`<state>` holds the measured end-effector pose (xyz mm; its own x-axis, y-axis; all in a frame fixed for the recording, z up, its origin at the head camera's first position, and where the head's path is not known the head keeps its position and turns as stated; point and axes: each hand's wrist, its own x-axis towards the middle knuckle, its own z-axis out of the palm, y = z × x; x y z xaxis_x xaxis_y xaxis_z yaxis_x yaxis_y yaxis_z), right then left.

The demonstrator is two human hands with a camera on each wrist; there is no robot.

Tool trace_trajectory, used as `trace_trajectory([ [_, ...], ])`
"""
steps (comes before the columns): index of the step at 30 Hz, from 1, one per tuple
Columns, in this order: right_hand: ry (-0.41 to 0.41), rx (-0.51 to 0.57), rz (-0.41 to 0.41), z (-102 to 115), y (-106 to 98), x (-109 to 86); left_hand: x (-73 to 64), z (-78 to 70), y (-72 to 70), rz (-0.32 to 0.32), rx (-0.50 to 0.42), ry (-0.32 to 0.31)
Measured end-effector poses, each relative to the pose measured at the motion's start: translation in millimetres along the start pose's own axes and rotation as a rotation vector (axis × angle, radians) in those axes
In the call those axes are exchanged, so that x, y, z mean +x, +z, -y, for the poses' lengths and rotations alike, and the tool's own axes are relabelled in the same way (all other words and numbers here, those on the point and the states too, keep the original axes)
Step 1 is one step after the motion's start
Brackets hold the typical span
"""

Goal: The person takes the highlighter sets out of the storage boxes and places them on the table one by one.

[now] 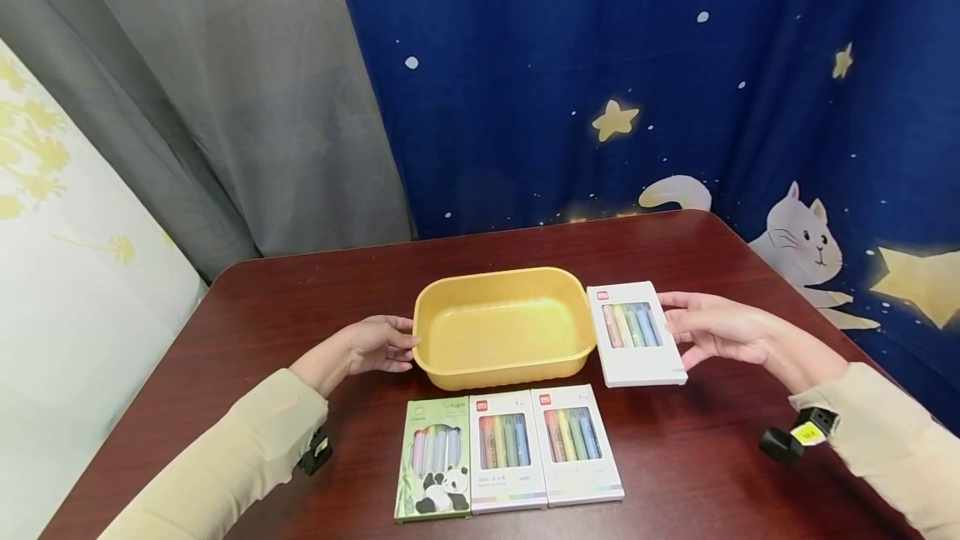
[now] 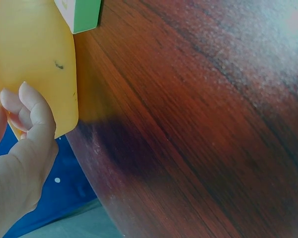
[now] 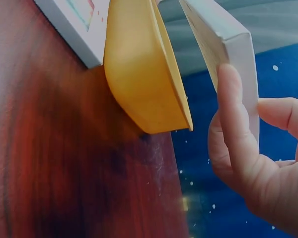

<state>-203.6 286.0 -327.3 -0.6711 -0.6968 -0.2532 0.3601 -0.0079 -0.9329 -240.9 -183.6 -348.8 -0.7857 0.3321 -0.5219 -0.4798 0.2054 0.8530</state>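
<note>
My right hand (image 1: 716, 327) pinches the right edge of a white box of coloured pens (image 1: 643, 361), thumb on one side and fingers on the other. The box is raised and tilted, its lower left side overlapping the right rim of a yellow plastic basin (image 1: 504, 377) in the head view. My left hand (image 1: 378, 344) holds the basin's left rim between thumb and a finger, while the other fingers curl loosely beside the outer wall (image 2: 39, 54). Nothing lies inside the basin.
In front of the basin lie three boxes side by side: a green panda box of pens (image 1: 408, 473) and two white pen boxes (image 1: 510, 486), (image 1: 581, 473). All rest on a dark red wooden table (image 1: 315, 290). Behind the table hang grey and blue curtains (image 1: 517, 107).
</note>
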Motion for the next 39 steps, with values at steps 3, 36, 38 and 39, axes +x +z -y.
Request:
trace_trajectory([
  [3,-0.006,0.027,0.032,-5.3,-3.0,-5.5,0.5,0.6,-0.5,-0.003,-0.005,0.000],
  [36,0.017,0.050,0.057,-77.9,-1.5,-24.2,0.3,0.2,-0.2,0.020,0.000,0.004],
  [38,0.030,0.022,0.025,-79.7,-0.2,-23.8,0.3,0.0,0.1,0.020,0.000,0.002],
  [39,0.036,0.011,0.011,-80.4,0.3,-23.5,0.4,-0.1,0.1,0.017,-0.001,0.001],
])
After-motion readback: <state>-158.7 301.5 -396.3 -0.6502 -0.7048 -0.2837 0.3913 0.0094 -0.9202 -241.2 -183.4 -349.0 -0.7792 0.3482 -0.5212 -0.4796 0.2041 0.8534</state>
